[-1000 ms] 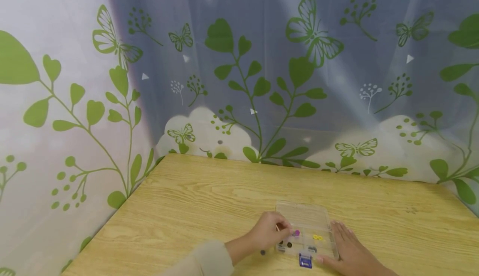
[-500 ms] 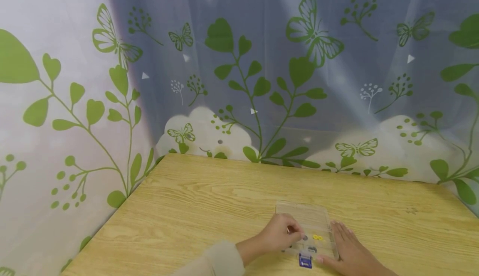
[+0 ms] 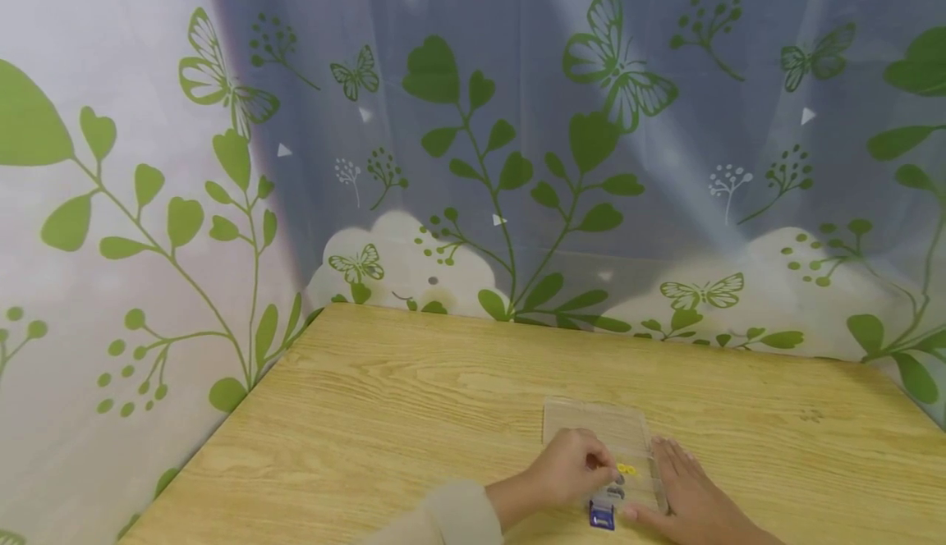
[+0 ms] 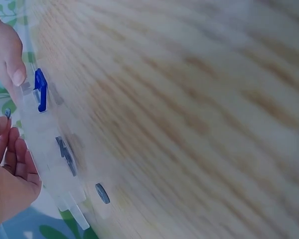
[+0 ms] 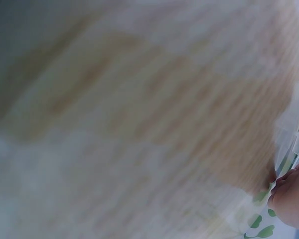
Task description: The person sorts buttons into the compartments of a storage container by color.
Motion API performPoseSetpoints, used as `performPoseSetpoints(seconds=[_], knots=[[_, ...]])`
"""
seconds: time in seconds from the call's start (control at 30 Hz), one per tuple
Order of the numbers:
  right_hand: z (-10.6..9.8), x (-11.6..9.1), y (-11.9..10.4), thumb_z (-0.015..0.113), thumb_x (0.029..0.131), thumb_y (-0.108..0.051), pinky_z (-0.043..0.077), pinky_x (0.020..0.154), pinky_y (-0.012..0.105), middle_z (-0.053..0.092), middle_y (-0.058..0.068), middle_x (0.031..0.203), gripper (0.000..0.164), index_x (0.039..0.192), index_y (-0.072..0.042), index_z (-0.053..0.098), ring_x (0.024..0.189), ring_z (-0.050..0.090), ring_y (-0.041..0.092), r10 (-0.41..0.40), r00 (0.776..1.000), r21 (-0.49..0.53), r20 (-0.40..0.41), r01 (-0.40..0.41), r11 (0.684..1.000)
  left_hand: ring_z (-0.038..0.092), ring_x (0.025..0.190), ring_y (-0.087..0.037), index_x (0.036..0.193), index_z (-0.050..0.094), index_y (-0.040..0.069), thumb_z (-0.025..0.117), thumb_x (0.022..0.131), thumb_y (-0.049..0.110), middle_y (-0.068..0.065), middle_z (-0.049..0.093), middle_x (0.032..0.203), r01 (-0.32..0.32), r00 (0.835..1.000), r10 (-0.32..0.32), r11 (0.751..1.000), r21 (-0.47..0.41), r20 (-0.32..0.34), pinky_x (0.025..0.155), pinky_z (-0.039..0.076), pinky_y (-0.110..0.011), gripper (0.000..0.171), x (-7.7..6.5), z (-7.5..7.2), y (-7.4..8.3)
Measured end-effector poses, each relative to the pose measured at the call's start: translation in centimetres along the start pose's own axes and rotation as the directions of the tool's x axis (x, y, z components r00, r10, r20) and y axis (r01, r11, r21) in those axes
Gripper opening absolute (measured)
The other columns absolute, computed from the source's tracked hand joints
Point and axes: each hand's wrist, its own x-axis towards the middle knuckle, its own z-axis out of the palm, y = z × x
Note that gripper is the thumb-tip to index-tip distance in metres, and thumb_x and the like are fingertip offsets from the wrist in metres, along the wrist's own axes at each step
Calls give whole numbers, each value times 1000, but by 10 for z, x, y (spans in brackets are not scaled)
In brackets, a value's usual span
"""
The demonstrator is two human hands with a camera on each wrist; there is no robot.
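A clear plastic compartment box [image 3: 595,420] lies with its lid folded back on the wooden table. Over its middle compartments, my left hand [image 3: 571,467] pinches a small grey button [image 4: 8,113] between thumb and forefinger. Yellow buttons [image 3: 626,469] sit in a compartment just beyond those fingertips, and dark buttons [image 3: 615,493] lie in a front one. My right hand [image 3: 698,492] rests along the box's right side, fingers straight and thumb at the front corner. A blue latch [image 3: 602,515] hangs at the front edge. The left hand hides the box's left compartments.
One loose dark button [image 4: 102,193] lies on the table beside the box, seen in the left wrist view. The wooden table [image 3: 414,397] stretches back to a patterned curtain [image 3: 473,159] along its far and left sides.
My left hand has moved right across the box, from the purple button at the left compartments to beside the yellow buttons, covering the left compartments. The right hand has stayed at the box's side.
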Motion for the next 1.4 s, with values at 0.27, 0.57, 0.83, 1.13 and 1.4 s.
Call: performPoseSetpoints(seconds=[0.27,0.57,0.83,1.13,1.4], knots=[[0,0,0,58,84,-55,20,104,67,22,42,141,100,136,22,21,131,20,56,-9,1000,-10,-9,9,1000,40,61,8,80,72,5,68,83,10,6,57,70,8,1000,-7,998,69,-8,56,39,-7,7,3,4,1],[0,0,-1,58,84,-55,20,103,67,22,42,142,99,136,21,21,131,20,56,-6,1000,4,0,6,1000,40,60,7,81,73,7,69,82,9,7,58,70,20,1000,-19,995,102,-11,55,38,-7,5,3,6,2],[0,-1,-1,57,84,-56,19,105,67,20,41,142,101,137,21,20,132,19,56,6,1000,-3,12,-6,1000,44,66,10,84,73,5,68,82,6,5,61,76,-16,999,17,999,36,-32,62,42,-6,5,0,1,0],[-1,-1,-1,56,84,-56,20,104,67,22,41,142,100,136,21,20,131,21,56,5,1000,-13,4,-5,1000,49,69,10,84,72,4,67,83,6,0,66,78,-69,997,70,997,27,-39,66,45,-6,6,-6,-12,-4],[0,-1,-1,56,83,-58,21,104,67,23,41,142,102,137,21,20,131,22,55,16,1000,-27,11,-16,1000,50,73,6,86,72,5,68,84,9,2,65,80,-35,999,34,999,-8,-36,66,44,-8,6,-13,-21,-9]])
